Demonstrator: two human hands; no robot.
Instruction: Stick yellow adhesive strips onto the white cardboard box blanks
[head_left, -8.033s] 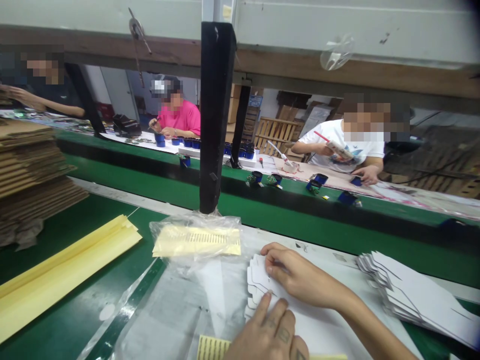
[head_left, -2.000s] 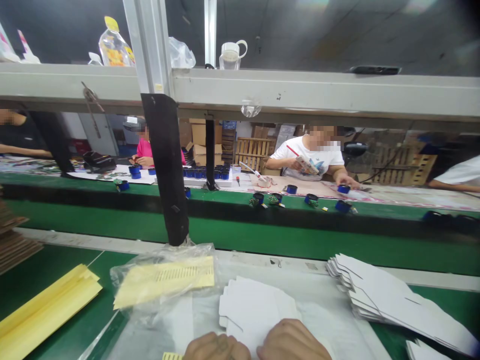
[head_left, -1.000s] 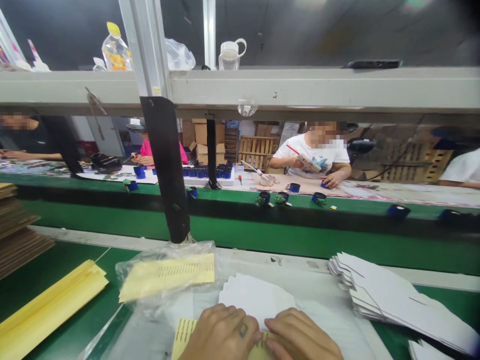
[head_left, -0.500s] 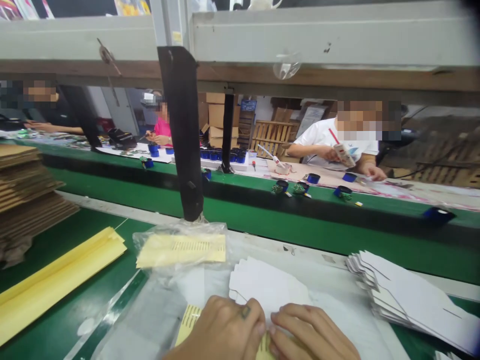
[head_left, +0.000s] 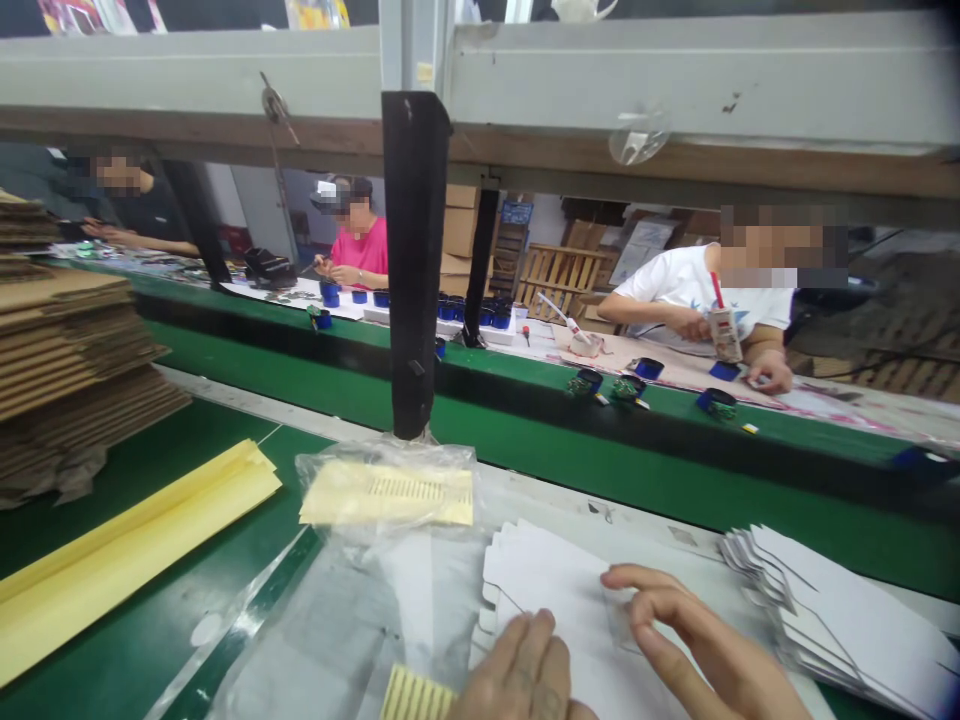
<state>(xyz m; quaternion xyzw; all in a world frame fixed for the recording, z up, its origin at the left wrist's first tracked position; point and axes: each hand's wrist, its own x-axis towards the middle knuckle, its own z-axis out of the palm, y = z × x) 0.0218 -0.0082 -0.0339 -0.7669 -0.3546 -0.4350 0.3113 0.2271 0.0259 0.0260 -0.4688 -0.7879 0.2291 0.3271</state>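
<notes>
A stack of flat white die-cut cardboard blanks [head_left: 551,570] lies on the bench in front of me. My left hand [head_left: 517,675] rests on the lower left of these blanks, fingers stretched out and holding nothing. Above their right part, my right hand [head_left: 697,640] pinches a small clear sticker [head_left: 621,622] at its fingertips. Whether the sticker touches the top blank I cannot tell. Beside my left hand is a yellow sheet of dark-striped labels [head_left: 416,695], partly hidden by that hand. Both wrists are outside the picture.
More white blanks [head_left: 847,600] are stacked at right. A bagged yellow label sheet [head_left: 390,495] lies behind; folded yellow paper [head_left: 142,545] and a cardboard stack [head_left: 67,350] are at left. A black post [head_left: 416,270] rises before the green conveyor [head_left: 525,440]. Several co-workers sit beyond.
My hands have come apart from the yellow label sheet. The left now lies on the white blanks, and the right has moved over them with the clear sticker. The view has shifted left.
</notes>
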